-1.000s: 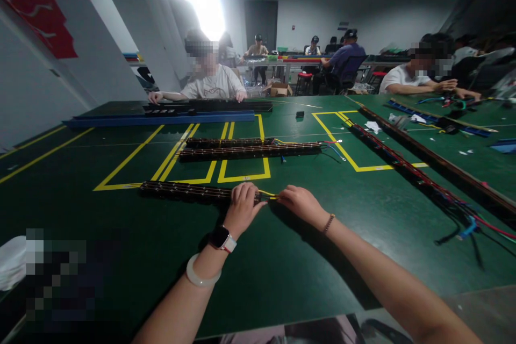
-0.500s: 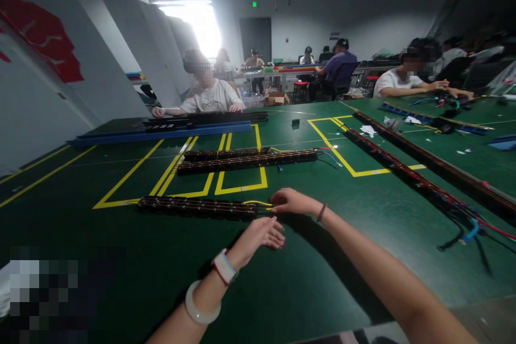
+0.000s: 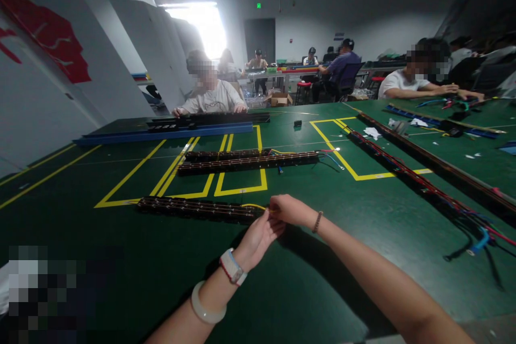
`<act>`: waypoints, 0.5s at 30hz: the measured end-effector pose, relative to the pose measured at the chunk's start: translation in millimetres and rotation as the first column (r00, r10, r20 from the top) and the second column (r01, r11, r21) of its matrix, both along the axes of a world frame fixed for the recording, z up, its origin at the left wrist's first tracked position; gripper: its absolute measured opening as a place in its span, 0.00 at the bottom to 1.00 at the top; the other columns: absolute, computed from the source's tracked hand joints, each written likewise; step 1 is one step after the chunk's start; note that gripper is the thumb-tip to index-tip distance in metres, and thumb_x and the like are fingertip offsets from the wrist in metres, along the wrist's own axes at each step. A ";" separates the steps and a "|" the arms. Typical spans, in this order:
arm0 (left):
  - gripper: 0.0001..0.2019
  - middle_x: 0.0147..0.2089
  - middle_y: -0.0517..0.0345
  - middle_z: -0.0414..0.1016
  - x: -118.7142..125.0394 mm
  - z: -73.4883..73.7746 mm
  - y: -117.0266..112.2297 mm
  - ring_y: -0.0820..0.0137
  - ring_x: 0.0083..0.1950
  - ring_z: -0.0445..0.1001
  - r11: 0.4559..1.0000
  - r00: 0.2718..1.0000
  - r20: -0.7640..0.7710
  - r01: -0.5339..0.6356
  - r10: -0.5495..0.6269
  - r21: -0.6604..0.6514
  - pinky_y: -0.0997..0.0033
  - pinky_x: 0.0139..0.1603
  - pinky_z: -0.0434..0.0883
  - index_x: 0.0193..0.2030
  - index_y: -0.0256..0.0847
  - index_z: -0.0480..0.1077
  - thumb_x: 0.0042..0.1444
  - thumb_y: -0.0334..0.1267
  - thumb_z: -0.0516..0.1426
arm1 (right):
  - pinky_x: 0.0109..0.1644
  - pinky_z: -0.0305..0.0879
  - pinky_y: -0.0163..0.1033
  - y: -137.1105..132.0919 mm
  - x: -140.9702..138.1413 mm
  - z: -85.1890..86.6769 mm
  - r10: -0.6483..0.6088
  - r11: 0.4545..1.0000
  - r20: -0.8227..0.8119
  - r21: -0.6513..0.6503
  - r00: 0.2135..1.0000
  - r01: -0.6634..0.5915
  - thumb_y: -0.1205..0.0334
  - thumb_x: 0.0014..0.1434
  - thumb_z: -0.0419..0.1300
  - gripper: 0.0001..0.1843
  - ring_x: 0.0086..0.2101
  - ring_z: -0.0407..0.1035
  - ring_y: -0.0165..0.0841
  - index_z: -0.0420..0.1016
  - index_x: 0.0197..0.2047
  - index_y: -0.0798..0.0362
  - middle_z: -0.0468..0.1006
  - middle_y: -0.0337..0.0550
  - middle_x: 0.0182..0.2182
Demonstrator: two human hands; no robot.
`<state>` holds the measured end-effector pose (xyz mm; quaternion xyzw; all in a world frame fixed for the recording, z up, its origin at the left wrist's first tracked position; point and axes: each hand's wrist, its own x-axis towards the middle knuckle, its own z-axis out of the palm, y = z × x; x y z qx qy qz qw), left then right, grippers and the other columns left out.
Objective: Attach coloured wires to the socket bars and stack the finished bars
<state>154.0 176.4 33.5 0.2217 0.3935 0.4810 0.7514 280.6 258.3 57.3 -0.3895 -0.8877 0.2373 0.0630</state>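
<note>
A black strip point(image 3: 197, 209) with rows of copper-coloured lines lies on the green table just beyond my hands. From its right end a thin yellow wire point(image 3: 253, 206) runs to my right hand point(image 3: 293, 209), whose fingers are closed around the wire's end. My left hand point(image 3: 258, 234) is right beside it, palm turned toward the right hand, fingers stretched out and thumb raised near the wire. The fingertips of both hands overlap, so the wire's tip is hidden.
Two similar strips point(image 3: 250, 161) lie farther back between yellow tape lines point(image 3: 242, 192). Long wired strips point(image 3: 407, 169) stretch along the right. A blue channel point(image 3: 169, 133) lies at the far left edge. Co-workers sit across the table, one in a white shirt point(image 3: 215, 97).
My left hand has moved up and turned its palm toward the right hand. My right hand's fingers have closed on the yellow wire. The view has shifted slightly.
</note>
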 end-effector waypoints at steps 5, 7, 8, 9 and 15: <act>0.06 0.46 0.50 0.75 8.6 -10.1 2.5 0.67 0.48 0.75 0.977 0.977 -0.010 -0.214 0.214 0.004 0.59 0.54 0.71 0.41 0.40 0.64 0.64 0.36 0.48 | 0.31 0.59 0.32 -17.8 -5.6 17.4 0.019 0.999 0.057 0.048 0.998 -0.021 0.66 0.57 0.53 0.09 0.33 0.71 0.33 0.74 0.36 0.56 0.78 0.49 0.35; 0.06 0.43 0.50 0.76 7.6 -12.9 2.6 0.67 0.46 0.76 0.973 0.973 0.022 -0.231 0.231 0.004 0.59 0.53 0.71 0.39 0.38 0.64 0.64 0.35 0.48 | 0.31 0.61 0.31 -16.1 -3.5 21.8 0.039 0.996 0.043 -0.086 0.998 -0.035 0.63 0.60 0.50 0.12 0.30 0.72 0.31 0.74 0.38 0.56 0.78 0.48 0.34; 0.06 0.41 0.50 0.76 6.7 -13.6 2.3 0.66 0.45 0.76 0.976 0.975 0.049 -0.219 0.218 0.014 0.59 0.53 0.71 0.39 0.38 0.65 0.64 0.35 0.48 | 0.30 0.62 0.31 -13.6 -1.8 22.6 0.038 0.984 0.037 -0.177 0.999 -0.031 0.62 0.61 0.49 0.14 0.28 0.72 0.30 0.75 0.39 0.56 0.79 0.47 0.33; 0.07 0.41 0.50 0.76 5.8 -13.8 1.9 0.66 0.45 0.76 0.980 0.977 0.079 -0.198 0.196 0.027 0.58 0.53 0.71 0.39 0.37 0.65 0.64 0.35 0.48 | 0.28 0.62 0.30 -10.4 0.0 22.4 0.030 0.965 0.033 -0.260 0.999 -0.020 0.61 0.62 0.49 0.15 0.26 0.71 0.29 0.75 0.39 0.56 0.79 0.46 0.31; 0.08 0.41 0.48 0.77 3.1 -11.3 -0.5 0.66 0.45 0.76 0.986 0.977 0.142 -0.167 0.162 0.027 0.58 0.55 0.69 0.41 0.34 0.67 0.63 0.34 0.49 | 0.24 0.61 0.29 5.1 5.7 12.2 -0.007 0.916 -0.003 -0.402 1.000 0.006 0.60 0.59 0.54 0.14 0.22 0.68 0.26 0.76 0.40 0.59 0.77 0.43 0.27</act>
